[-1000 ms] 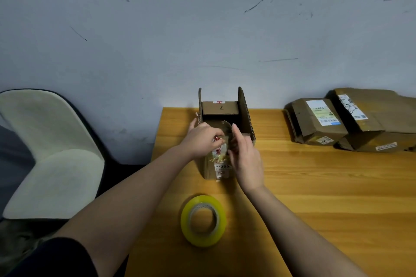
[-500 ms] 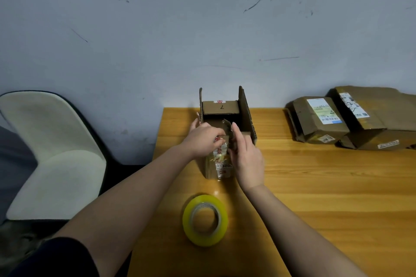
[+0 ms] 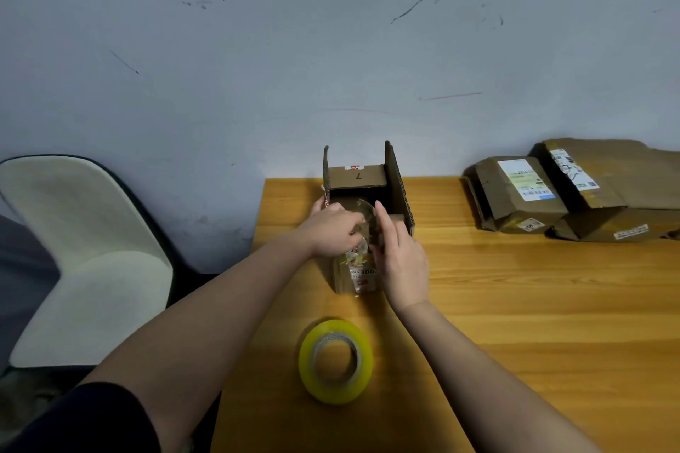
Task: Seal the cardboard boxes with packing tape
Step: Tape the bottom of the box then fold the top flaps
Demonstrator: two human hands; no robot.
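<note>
A small open cardboard box (image 3: pixel 399 182) stands at the table's back left, its side flaps and far flap upright. My left hand (image 3: pixel 331 230) lies over the box's near edge, fingers curled on the crumpled old tape and near flap there. My right hand (image 3: pixel 399 257) is beside it, fingers fairly straight, pressing against the near flap from the right. A strip of old clear tape with a red-and-white label (image 3: pixel 358 274) runs down the box's front face. A yellow roll of packing tape (image 3: pixel 336 360) lies flat on the table in front of the box, between my forearms.
Two closed, labelled cardboard boxes (image 3: pixel 515 195) (image 3: pixel 611 191) sit at the back right against the wall. The wooden table (image 3: pixel 533 305) ends at its left edge near my left arm. A pale chair (image 3: pixel 73 257) stands left of the table.
Both hands stay at the box's near edge; the fingers have shifted slightly on the flap and old tape. The box and the tape roll have not moved.
</note>
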